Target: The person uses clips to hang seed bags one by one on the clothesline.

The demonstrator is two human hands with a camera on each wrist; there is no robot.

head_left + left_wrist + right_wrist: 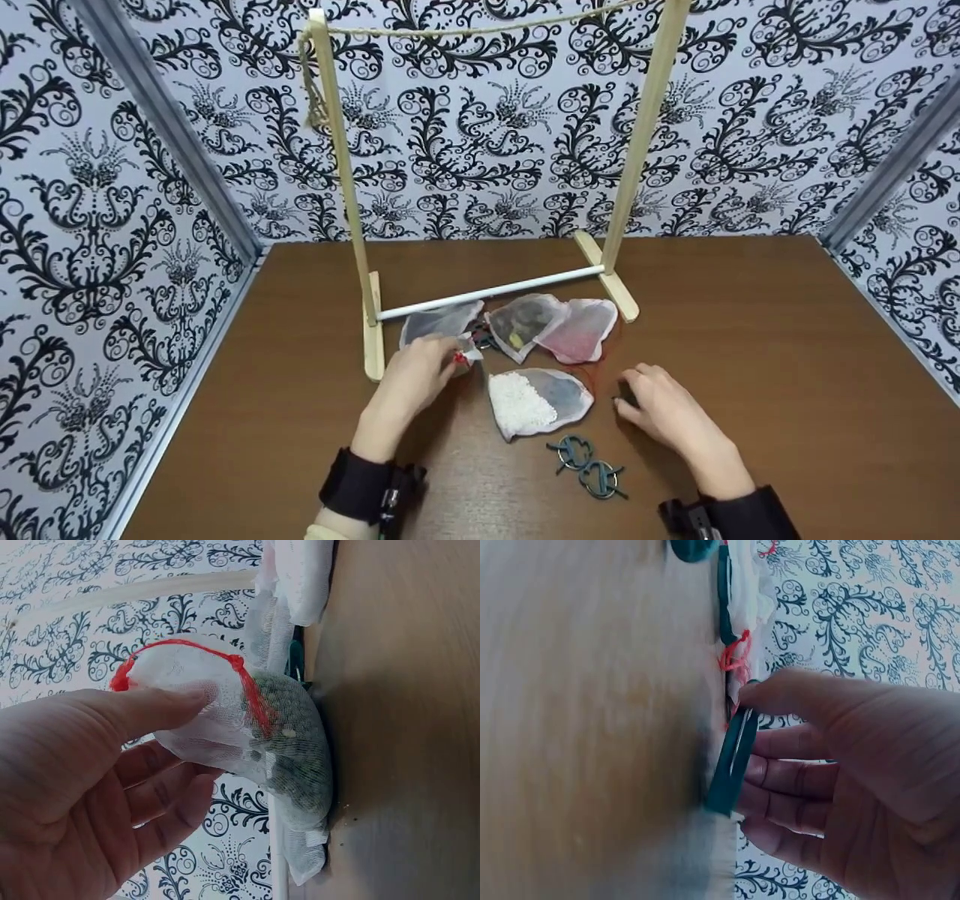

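Note:
My left hand (415,373) pinches the top of a white mesh drawstring bag (289,757) between thumb and fingers. Small green grains fill the bag's lower part, and a red cord (184,643) runs along its mouth. At the right, my right hand (666,409) holds a dark green plastic clip (735,754) with thumb and fingertips, low over the table. Between the hands lies a mesh bag of white grains (521,403). Two green clips with metal rings, a farther clip (574,452) and a nearer clip (601,478), lie in front of it.
Behind the hands stands a wooden frame (630,150) with a rope (480,31) strung across the top and a white bar (491,291) low down. Along its base lie a greyish mesh bag (439,321), one with dark contents (529,319) and a pink one (581,334).

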